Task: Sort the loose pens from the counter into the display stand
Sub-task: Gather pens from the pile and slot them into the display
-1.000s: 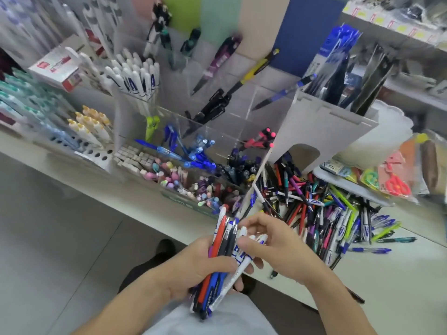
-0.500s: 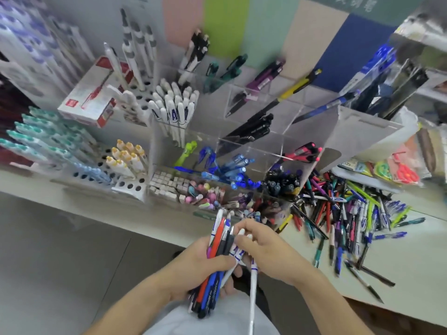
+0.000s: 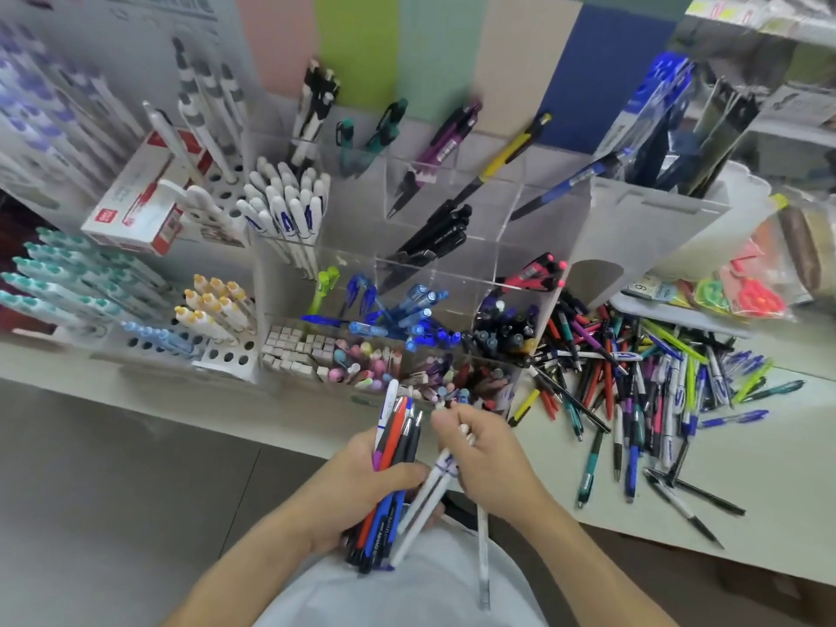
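My left hand [image 3: 357, 486] grips a bundle of pens [image 3: 393, 450] of mixed colours: red, blue, black and white. My right hand [image 3: 493, 459] pinches several white pens [image 3: 434, 486] at the bundle's right side, and one long white pen [image 3: 483, 554] hangs down below it. Both hands are over the counter's front edge. Behind them stands the clear acrylic display stand [image 3: 502, 246] with compartments of sorted pens. A big pile of loose pens [image 3: 633, 377] lies on the counter to the right.
White peg racks [image 3: 212, 355] with markers stand left of the stand, with a red and white box [image 3: 135, 205] behind. A white holder [image 3: 656, 219] with dark pens and packets of items [image 3: 742, 300] sit at the right. Grey floor lies at lower left.
The view has shifted so the stand sits more centred. My right hand has drawn white pens out to the right of the bundle, and one white pen now hangs downward.
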### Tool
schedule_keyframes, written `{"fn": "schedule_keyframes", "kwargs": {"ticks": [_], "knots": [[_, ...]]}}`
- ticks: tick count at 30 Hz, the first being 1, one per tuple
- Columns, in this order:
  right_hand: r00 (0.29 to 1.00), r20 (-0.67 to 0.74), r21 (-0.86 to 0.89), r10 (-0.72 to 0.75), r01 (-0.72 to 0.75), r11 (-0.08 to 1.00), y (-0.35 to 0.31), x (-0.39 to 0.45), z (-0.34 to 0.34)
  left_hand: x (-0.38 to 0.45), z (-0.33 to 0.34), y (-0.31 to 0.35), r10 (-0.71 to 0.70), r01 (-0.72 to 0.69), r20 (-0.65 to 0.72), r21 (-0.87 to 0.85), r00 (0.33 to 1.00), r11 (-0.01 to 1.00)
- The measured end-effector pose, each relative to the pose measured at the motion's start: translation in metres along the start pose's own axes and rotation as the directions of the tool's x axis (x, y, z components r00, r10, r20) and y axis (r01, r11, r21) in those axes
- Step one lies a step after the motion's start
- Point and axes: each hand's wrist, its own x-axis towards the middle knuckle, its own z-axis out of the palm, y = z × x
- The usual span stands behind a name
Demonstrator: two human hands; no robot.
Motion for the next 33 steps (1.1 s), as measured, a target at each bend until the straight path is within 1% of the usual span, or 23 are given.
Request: {"fn": "schedule_keyframes", "kwargs": {"ticks": [3, 4, 5, 7, 10, 11, 14, 17, 19, 21, 23, 24, 25, 26, 27, 28, 29, 30, 31, 33], "knots": [[0.986, -0.166, 0.041, 0.009, -0.002, 0.999, -0.003, 0.012, -0.031, 0.005, 0.006, 0.002, 0.033, -0.032, -0.051, 0.029, 0.998, 0.999], [0.980, -0.197, 0.036, -0.006, 0.013, 0.999, -0.004, 0.015, -0.042, 0.007, 0.008, 0.002, 0.049, -0.045, -0.062, 0.063, 0.997, 0.997], [0.981, -0.193, 0.028, -0.029, 0.035, 0.999, -0.006, 0.017, -0.050, 0.008, 0.009, 0.003, 0.071, -0.060, -0.071, 0.136, 0.995, 0.989], [0.991, -0.107, -0.001, -0.079, 0.079, 0.997, -0.008, 0.021, -0.060, 0.010, 0.014, 0.003, 0.110, -0.089, -0.063, 0.275, 0.992, 0.957], [0.992, 0.072, 0.013, -0.102, 0.101, 0.995, -0.008, 0.024, -0.063, 0.015, 0.025, 0.005, 0.153, -0.143, 0.001, 0.358, 0.988, 0.923], [0.989, 0.108, -0.007, -0.103, 0.104, 0.995, -0.008, 0.026, -0.063, 0.017, 0.028, 0.005, 0.157, -0.154, 0.024, 0.380, 0.987, 0.912], [0.973, 0.192, -0.134, -0.131, 0.158, 0.978, -0.012, 0.027, -0.066, 0.019, 0.036, 0.004, 0.162, -0.178, 0.075, 0.437, 0.984, 0.882], [0.965, 0.210, -0.136, -0.160, 0.191, 0.972, -0.016, 0.027, -0.069, 0.020, 0.035, 0.003, 0.139, -0.176, 0.112, 0.466, 0.984, 0.867], [0.978, 0.145, -0.099, -0.152, 0.167, 0.981, -0.018, 0.027, -0.074, 0.021, 0.030, 0.004, 0.103, -0.161, 0.150, 0.457, 0.983, 0.875], [0.993, 0.005, -0.066, -0.119, 0.119, 0.991, -0.021, 0.027, -0.083, 0.020, 0.022, 0.005, 0.063, -0.140, 0.175, 0.470, 0.983, 0.872], [0.985, -0.154, -0.019, -0.083, 0.081, 0.997, -0.027, 0.027, -0.093, 0.017, 0.010, 0.007, 0.045, -0.114, 0.157, 0.466, 0.987, 0.877], [0.973, -0.218, 0.000, -0.072, 0.073, 0.997, -0.030, 0.026, -0.098, 0.014, 0.004, 0.007, 0.048, -0.103, 0.135, 0.440, 0.990, 0.892], [0.962, -0.265, 0.014, -0.069, 0.076, 0.997, -0.034, 0.024, -0.100, 0.011, -0.002, 0.006, 0.052, -0.091, 0.111, 0.378, 0.992, 0.922], [0.953, -0.295, 0.023, -0.074, 0.084, 0.996, -0.038, 0.023, -0.100, 0.007, -0.008, 0.007, 0.061, -0.082, 0.086, 0.265, 0.994, 0.961], [0.950, -0.300, 0.023, -0.080, 0.091, 0.996, -0.042, 0.022, -0.100, 0.005, -0.010, 0.007, 0.070, -0.074, 0.047, 0.101, 0.996, 0.992], [0.954, -0.287, 0.015, -0.089, 0.097, 0.995, -0.045, 0.022, -0.096, 0.004, -0.012, 0.008, 0.078, -0.077, -0.001, -0.077, 0.997, 0.994], [0.959, -0.264, 0.000, -0.098, 0.102, 0.995, -0.049, 0.024, -0.090, 0.003, -0.015, 0.010, 0.090, -0.098, -0.047, -0.217, 0.995, 0.971], [0.965, -0.238, -0.019, -0.108, 0.107, 0.994, -0.054, 0.025, -0.081, 0.001, -0.018, 0.014, 0.110, -0.130, -0.084, -0.297, 0.990, 0.946], [0.970, -0.212, -0.038, -0.119, 0.113, 0.993, -0.058, 0.027, -0.072, 0.000, -0.019, 0.020, 0.135, -0.162, -0.102, -0.328, 0.986, 0.931], [0.969, -0.202, -0.066, -0.146, 0.135, 0.989, -0.068, 0.032, -0.052, -0.004, -0.024, 0.032, 0.180, -0.195, -0.079, -0.281, 0.980, 0.940]]}}
